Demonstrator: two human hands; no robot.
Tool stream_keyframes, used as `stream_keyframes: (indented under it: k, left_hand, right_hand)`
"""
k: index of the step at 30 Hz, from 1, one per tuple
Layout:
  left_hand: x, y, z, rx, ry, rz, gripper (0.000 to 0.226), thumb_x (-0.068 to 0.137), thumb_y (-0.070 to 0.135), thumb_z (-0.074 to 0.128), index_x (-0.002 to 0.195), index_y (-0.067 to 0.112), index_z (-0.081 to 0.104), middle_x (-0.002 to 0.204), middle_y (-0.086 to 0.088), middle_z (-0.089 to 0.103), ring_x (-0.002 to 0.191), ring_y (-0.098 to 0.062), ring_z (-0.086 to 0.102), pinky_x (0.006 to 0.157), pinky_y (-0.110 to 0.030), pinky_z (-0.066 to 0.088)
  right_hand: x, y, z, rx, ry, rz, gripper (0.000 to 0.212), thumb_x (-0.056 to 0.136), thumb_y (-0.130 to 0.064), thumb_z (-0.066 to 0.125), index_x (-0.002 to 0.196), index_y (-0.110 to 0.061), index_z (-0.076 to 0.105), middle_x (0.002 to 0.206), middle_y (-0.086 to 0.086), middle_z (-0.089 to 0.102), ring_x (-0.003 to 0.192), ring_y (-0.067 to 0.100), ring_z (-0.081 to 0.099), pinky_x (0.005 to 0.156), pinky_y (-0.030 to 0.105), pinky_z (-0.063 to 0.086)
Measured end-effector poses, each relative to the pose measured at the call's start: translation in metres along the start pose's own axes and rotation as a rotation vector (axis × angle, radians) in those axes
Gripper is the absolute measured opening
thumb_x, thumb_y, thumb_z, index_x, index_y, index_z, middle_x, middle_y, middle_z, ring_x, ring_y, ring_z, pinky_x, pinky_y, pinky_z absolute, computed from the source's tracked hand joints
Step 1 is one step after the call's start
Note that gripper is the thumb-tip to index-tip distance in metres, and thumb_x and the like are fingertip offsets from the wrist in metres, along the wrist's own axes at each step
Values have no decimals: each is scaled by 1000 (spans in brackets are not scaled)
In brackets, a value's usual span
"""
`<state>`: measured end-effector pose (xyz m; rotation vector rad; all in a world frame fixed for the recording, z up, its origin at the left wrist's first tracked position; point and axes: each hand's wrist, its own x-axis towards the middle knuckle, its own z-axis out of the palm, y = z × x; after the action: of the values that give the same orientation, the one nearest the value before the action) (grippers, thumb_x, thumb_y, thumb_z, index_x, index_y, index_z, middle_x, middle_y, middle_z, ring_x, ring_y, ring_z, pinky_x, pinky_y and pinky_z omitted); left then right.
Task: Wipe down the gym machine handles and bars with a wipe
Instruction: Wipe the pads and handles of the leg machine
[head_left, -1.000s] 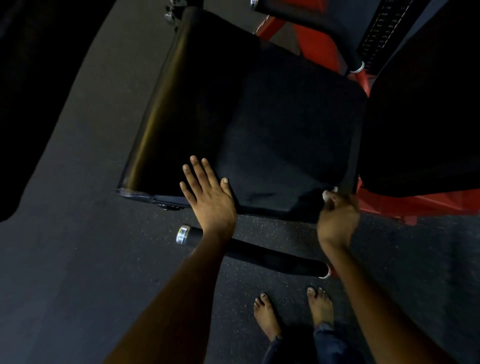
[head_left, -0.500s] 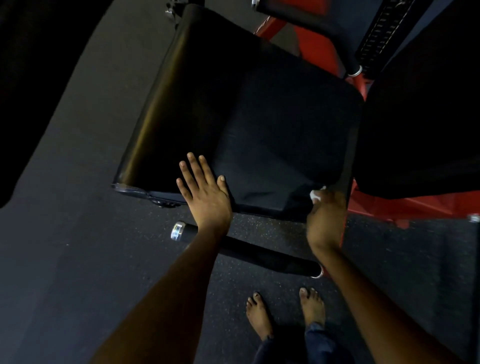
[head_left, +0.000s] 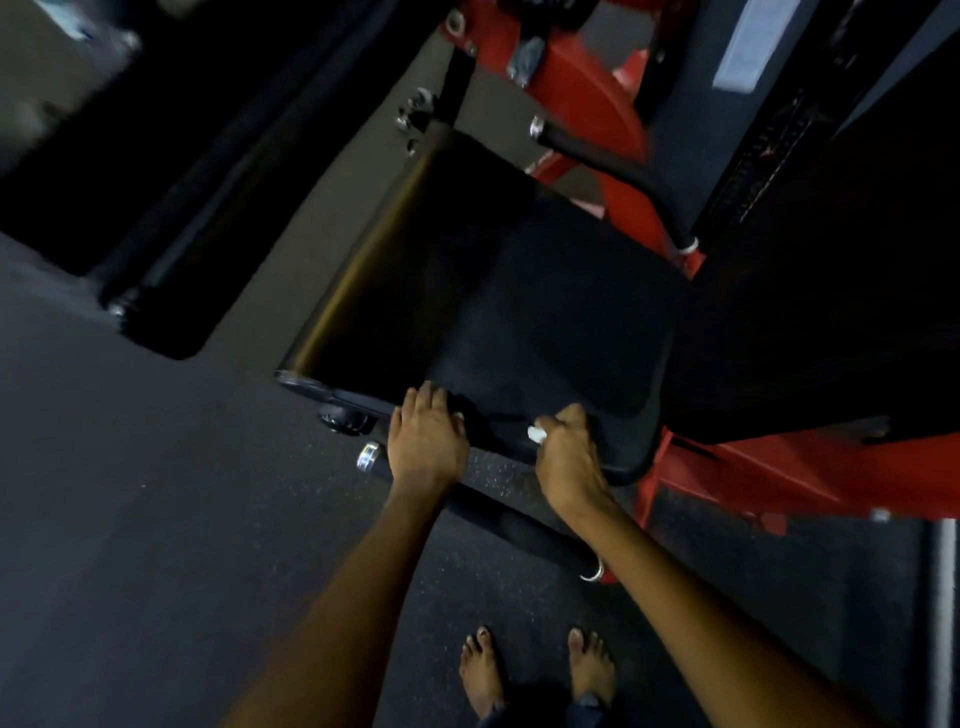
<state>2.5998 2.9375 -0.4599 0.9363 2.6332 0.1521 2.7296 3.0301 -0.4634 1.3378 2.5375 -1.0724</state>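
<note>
A black padded seat (head_left: 498, 291) of a red-framed gym machine (head_left: 587, 88) fills the middle of the head view. My left hand (head_left: 426, 441) rests on the seat's near edge with its fingers bent over the pad. My right hand (head_left: 566, 452) grips a small crumpled white wipe (head_left: 536, 433) and holds it against the seat's near edge, close to my left hand. A black handle bar with a chrome end cap (head_left: 370, 457) runs below the seat, partly hidden under both wrists. A second black handle (head_left: 597, 156) sticks out above the seat's far side.
A black back pad (head_left: 831, 312) stands to the right of the seat. The weight stack (head_left: 769, 140) rises at upper right. Another dark padded machine part (head_left: 171, 208) lies at left. My bare feet (head_left: 535, 670) stand on the speckled rubber floor (head_left: 156, 519).
My right hand has slid left with the wipe along the seat's near edge, toward my left hand. My left fingers have bent from flat. The view has pulled back and tilted up.
</note>
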Motion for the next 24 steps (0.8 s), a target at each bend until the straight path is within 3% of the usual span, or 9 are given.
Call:
stream_keyframes:
  k: [2,4,10,13,18,24]
  left_hand:
    - [-22,16,-23,-11,9,-33,36,101,29,37,128,12,53,135,-10,53,125,-27,49,104,-39,37]
    - [-43,34,-50,-3,20,-47,33,101,31,38,122,13,56,126,-8,58,115,-27,56,96,-38,42]
    - [-125,80,-166,-96,56,-133,36,101,33,39,123,9,54,127,-13,59,116,-33,56,94,-40,42]
    - [-171,90,-204,-194,95,-178,39,102,34,38,131,11,52,131,-14,58,118,-34,54,95,-42,40]
    - [-228,82,-238,-287,228,-277,43,101,36,38,138,16,48,132,-10,58,118,-32,54,94,-42,43]
    - [-272,69,-267,-278,322,-303,41,101,36,39,136,19,51,131,-7,60,116,-28,56,93,-38,42]
  right_hand:
    - [-15,-10,-23,-14,0,-13,33,92,-4,43,123,-7,52,127,16,44,114,33,46,94,39,41]
    - [-30,-23,-48,-57,14,-19,32,92,-4,47,123,-9,55,125,13,51,113,30,52,94,36,45]
    - [-102,-91,-156,-154,19,-132,27,94,-22,51,115,-8,58,117,16,62,107,33,58,83,35,47]
    - [-146,-115,-191,-137,36,-211,26,92,-21,52,114,-9,60,112,17,63,103,34,60,79,36,48]
    - [-196,-129,-218,-76,94,-379,24,92,-17,51,111,-9,62,107,13,65,97,32,61,72,31,46]
    - [-218,-160,-225,-74,9,-485,21,92,-16,51,108,-13,63,104,11,66,94,30,62,65,27,41]
